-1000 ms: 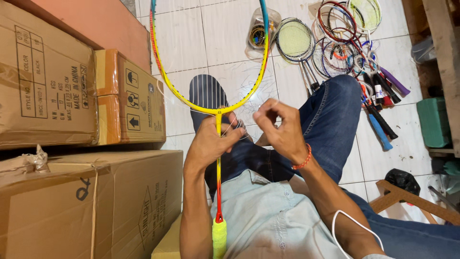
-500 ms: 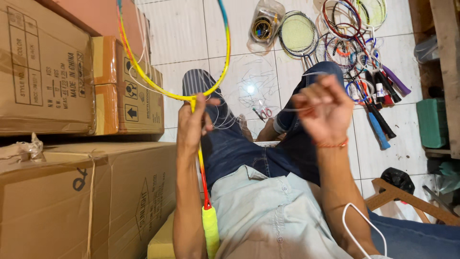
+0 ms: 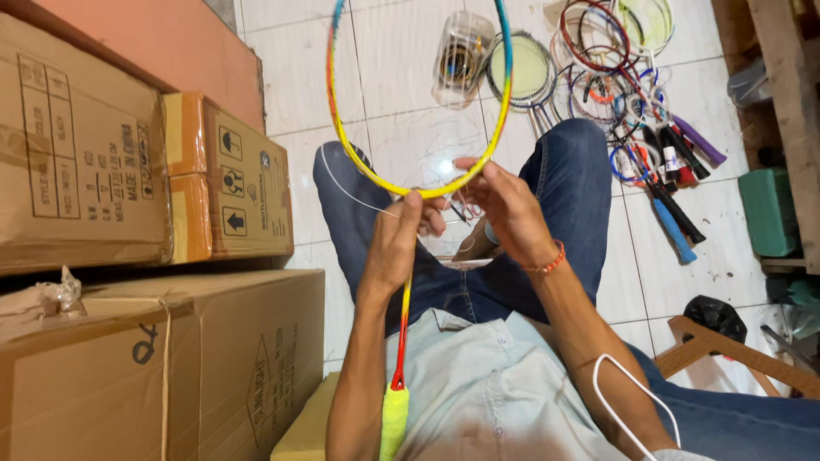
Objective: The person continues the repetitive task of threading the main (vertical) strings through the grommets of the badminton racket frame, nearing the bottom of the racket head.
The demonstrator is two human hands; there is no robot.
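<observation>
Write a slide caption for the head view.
Both hands, left and right, work string at the throat of a yellow racket frame.

Setting: small racket repair or restringing workshop, possibly a shop's back room. Evidence: heap of rackets [image 3: 632, 77] on white tiled floor [image 3: 282, 51], several with bare or part-strung frames; clear jar [image 3: 462, 58] holding string coils beside them. Stacked cartons [image 3: 77, 145] along one side, stock-style, with handling symbols. Wooden shelving [image 3: 790, 94] at the far edge. Person seated, unstrung racket frame [image 3: 418, 111] over the lap, loose string [image 3: 354, 192] trailing from it.
</observation>
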